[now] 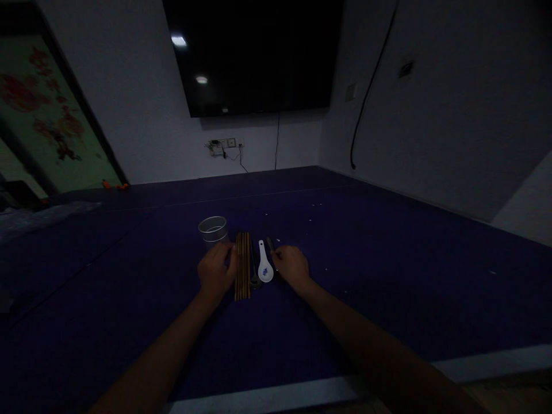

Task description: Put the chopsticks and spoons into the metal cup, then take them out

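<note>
Several brown wooden chopsticks lie side by side on the purple surface. Curled at their left edge, my left hand has thumb and forefinger against the outermost chopstick. Behind that hand a metal cup stands upright, its lower part hidden. To the right of the chopsticks lies a thin dark metal spoon, bowl towards me. Beside it rests a white ceramic soup spoon with a blue mark in its bowl. My right hand pinches a slim dark-handled utensil, whose lower end is mostly hidden by the fingers.
Small white scraps are scattered over the purple surface. Its pale front edge runs close to me. Clear plastic sheeting lies at far left. A wall-mounted television and sockets with cables are at the back.
</note>
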`<state>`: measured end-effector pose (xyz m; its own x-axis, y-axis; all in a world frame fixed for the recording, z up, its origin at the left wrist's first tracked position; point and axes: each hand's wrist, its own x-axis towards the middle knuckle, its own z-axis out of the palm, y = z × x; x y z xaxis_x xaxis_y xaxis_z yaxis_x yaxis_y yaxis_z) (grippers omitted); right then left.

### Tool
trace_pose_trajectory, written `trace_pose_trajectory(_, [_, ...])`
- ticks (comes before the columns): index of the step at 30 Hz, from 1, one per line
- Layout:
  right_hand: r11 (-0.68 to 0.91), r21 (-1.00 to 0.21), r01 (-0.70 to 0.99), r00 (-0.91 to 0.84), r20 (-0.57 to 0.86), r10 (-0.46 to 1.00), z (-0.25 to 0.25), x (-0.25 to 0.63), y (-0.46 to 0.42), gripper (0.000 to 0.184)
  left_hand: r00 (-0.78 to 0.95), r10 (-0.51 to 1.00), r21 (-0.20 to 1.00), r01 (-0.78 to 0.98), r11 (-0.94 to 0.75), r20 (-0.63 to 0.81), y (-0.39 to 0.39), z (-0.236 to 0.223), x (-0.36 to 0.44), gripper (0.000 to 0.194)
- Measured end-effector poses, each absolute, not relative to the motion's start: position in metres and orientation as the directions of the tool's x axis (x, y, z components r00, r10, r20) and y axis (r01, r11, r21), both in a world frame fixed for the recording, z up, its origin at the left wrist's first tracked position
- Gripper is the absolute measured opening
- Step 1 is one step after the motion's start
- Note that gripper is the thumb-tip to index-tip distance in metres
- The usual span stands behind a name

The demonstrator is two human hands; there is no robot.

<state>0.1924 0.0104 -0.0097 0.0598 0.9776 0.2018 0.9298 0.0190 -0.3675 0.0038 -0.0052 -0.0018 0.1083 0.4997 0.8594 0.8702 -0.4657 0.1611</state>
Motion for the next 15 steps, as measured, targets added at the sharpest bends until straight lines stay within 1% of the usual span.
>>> trace_pose_trajectory(3, [0.013,-0.369,0.929,0.057,0.178,0.982,-0.007,0.192,0.009,0.033,0.015,0.459,0.209,0.876,-0.434,0.888,-0.004,0.001,0.0,0.024])
trace_pose_trajectory(7, [0.02,-0.366,0.93,0.051,0.182,0.982,-0.006,0.192,0.008,0.033,-0.149,0.421,0.328,0.857,-0.396,0.895,0.0,0.005,-0.006,0.022])
trace_pose_trajectory(9, [0.027,-0.371,0.928,0.049,0.195,0.98,-0.006,0.192,0.007,0.034,-0.233,0.39,0.382,0.847,-0.369,0.891,0.003,0.006,-0.01,0.024])
trace_pose_trajectory(12, [0.041,-0.39,0.92,0.048,0.217,0.975,-0.008,0.193,0.007,0.035,-0.309,0.354,0.428,0.841,-0.331,0.883,0.008,0.005,-0.014,0.041])
trace_pose_trajectory(15, [0.047,-0.411,0.911,0.063,0.248,0.967,-0.008,0.195,0.006,0.036,-0.328,0.383,0.455,0.834,-0.311,0.864,0.016,-0.002,-0.018,0.065])
